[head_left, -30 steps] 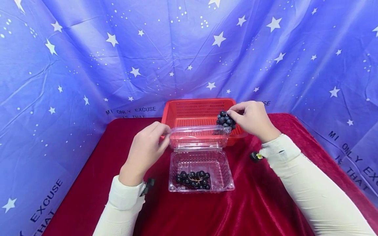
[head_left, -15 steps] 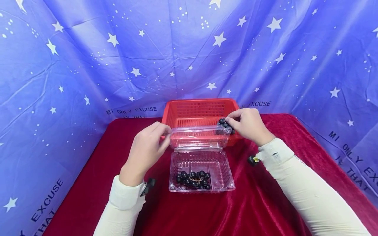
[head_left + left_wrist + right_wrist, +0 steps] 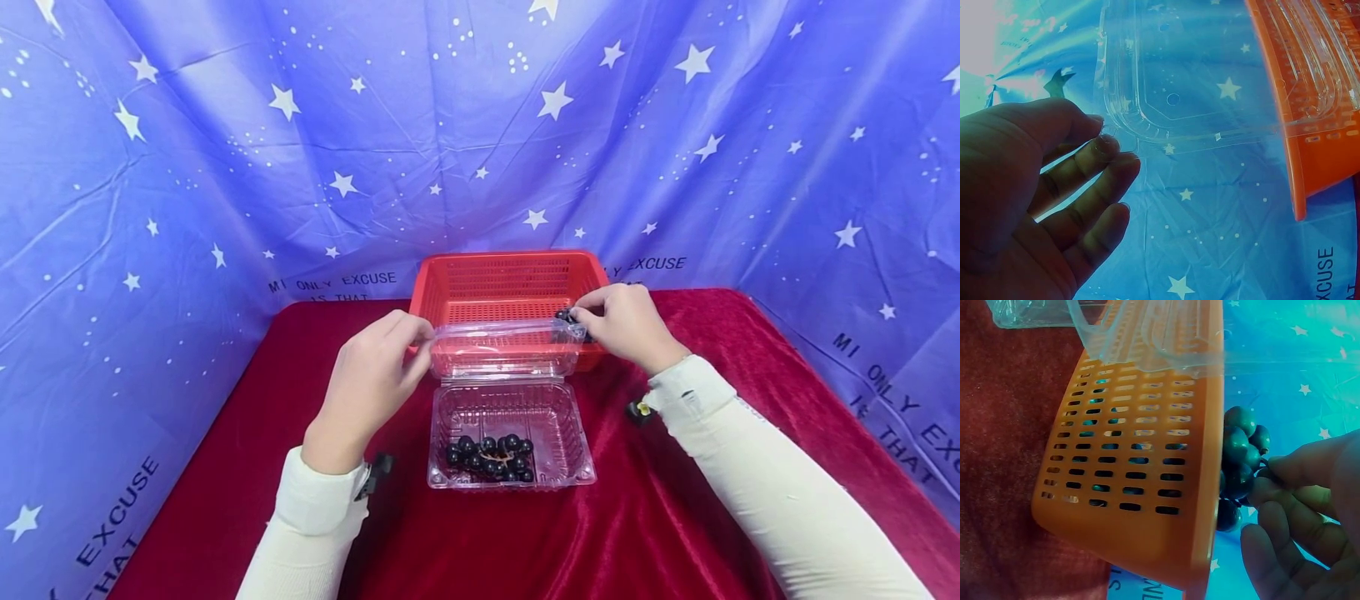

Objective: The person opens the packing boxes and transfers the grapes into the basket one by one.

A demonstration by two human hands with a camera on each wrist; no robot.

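My left hand (image 3: 375, 379) pinches the corner of the raised clear lid (image 3: 502, 354) between thumb and fingertips; the left wrist view shows that pinch on the lid's edge (image 3: 1166, 134). In the clear plastic box (image 3: 558, 417) lies a bunch of dark grapes (image 3: 491, 458) with its stem showing. Over the right end of the red basket (image 3: 510, 262), my right hand (image 3: 633, 325) pinches a second bunch of dark grapes (image 3: 1238, 447) by its stem. That bunch sits partly below the basket's rim, and the lid covers some of it in the head view.
A dark red cloth (image 3: 300, 400) covers the table. Behind it hangs a blue curtain (image 3: 450, 125) with white stars, which also stands on both sides. The basket is directly behind the box, close to the upright lid.
My right hand has lowered the bunch of grapes into the right end of the basket, moving slightly left. My left hand keeps its hold on the lid.
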